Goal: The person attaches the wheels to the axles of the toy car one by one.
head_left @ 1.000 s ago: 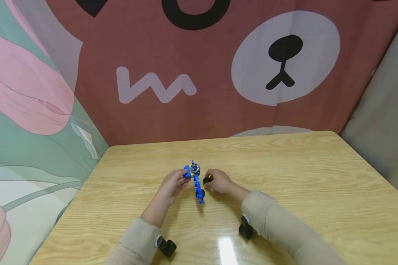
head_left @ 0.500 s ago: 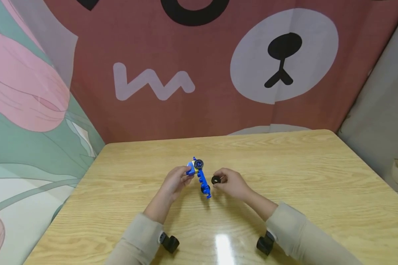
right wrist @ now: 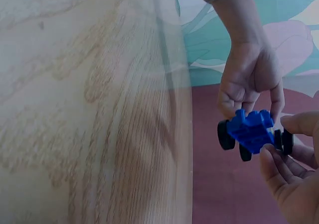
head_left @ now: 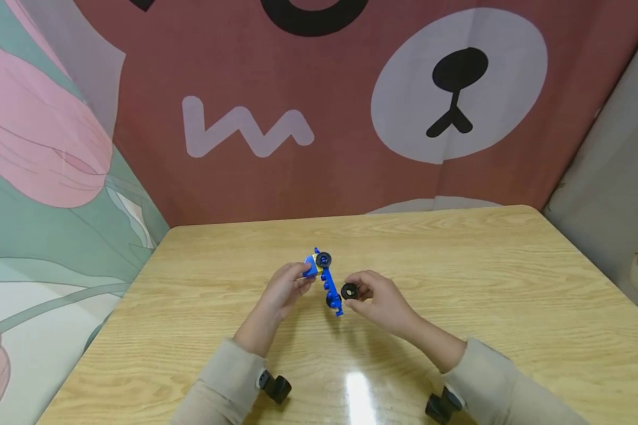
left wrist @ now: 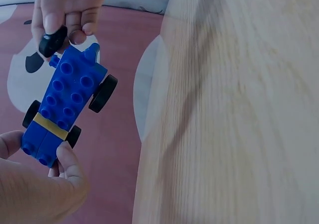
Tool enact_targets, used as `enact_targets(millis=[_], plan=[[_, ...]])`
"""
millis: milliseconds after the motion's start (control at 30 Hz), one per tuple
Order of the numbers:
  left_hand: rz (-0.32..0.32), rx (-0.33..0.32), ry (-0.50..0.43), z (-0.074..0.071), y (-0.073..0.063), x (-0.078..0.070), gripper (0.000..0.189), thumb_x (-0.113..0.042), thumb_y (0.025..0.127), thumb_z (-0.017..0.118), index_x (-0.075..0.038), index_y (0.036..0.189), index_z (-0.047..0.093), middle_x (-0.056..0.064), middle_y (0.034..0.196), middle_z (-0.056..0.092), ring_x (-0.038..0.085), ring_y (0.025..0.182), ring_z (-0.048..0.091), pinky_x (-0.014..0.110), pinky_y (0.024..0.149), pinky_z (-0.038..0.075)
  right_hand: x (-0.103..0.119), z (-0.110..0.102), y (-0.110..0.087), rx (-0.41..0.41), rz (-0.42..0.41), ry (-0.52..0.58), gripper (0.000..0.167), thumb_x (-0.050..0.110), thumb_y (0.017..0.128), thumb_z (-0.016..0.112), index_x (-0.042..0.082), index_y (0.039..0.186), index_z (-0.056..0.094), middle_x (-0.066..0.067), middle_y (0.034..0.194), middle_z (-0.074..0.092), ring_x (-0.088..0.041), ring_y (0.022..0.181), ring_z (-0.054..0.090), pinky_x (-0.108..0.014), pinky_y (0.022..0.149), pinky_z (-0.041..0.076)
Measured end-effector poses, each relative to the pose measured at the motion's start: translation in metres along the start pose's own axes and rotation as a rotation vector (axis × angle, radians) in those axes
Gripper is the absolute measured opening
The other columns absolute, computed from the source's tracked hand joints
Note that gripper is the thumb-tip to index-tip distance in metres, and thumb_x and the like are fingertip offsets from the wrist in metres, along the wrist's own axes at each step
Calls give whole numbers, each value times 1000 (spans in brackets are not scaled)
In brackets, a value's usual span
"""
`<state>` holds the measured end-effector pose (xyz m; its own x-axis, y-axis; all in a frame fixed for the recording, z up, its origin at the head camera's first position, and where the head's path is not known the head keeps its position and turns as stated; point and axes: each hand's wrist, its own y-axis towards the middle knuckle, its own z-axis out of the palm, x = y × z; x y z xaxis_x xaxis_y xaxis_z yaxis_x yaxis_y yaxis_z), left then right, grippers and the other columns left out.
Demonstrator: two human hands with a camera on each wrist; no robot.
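Observation:
A blue studded toy-brick car with a yellow band is held up above the table. My left hand grips its banded end, thumb on one side and fingers on the other. Three black wheels sit on the car, one of them a wheel at the far end. My right hand pinches a loose black wheel between thumb and fingers, its hole showing. That wheel is close beside the car's far end, where a bare blue stub sticks out.
The light wood table spreads beneath both hands. Behind it hangs a red-brown cloth with a bear face. A small black camera is strapped at each cuff.
My left hand has shifted slightly right and away with the car, whose near end has swung right. My right hand has moved right and turned the loose wheel so its hole faces the head camera.

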<state>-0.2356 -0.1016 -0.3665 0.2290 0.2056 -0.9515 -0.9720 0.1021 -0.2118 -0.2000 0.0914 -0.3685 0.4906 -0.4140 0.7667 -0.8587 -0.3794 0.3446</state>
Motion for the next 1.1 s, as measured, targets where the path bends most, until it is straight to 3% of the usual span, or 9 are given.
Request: enact_targets(millis=[133, 400, 900, 1100], plan=[[-1, 2, 9, 2, 1, 1, 24, -12, 85, 49, 4, 101, 42, 8, 87, 49, 18, 79, 51, 28, 77, 41, 2, 1, -2, 10, -65, 10, 31, 1, 71, 67, -3, 100, 57, -6, 87, 55, -15, 71, 53, -23, 62, 48], [13, 12, -21, 8, -1, 2, 18, -10, 84, 50, 2, 96, 42, 6, 84, 49, 16, 76, 51, 30, 79, 39, 2, 6, -3, 27, -84, 44, 33, -1, 70, 68, -3, 101, 58, -6, 86, 54, -14, 70, 52, -23, 60, 48], [40, 31, 27, 9, -7, -3, 23, -14, 86, 50, 4, 99, 43, 6, 84, 50, 20, 82, 52, 33, 83, 39, 8, 5, -7, 65, -65, 92, 33, 4, 74, 66, 0, 105, 56, -4, 86, 57, -12, 70, 52, -23, 62, 47], [47, 45, 39, 11, -11, -3, 25, -15, 86, 50, 4, 101, 43, 6, 85, 51, 24, 87, 51, 35, 86, 38, 8, 6, -12, 59, -8, 112, 30, 14, 79, 62, 2, 107, 56, -1, 86, 56, -12, 71, 52, -25, 63, 47]])
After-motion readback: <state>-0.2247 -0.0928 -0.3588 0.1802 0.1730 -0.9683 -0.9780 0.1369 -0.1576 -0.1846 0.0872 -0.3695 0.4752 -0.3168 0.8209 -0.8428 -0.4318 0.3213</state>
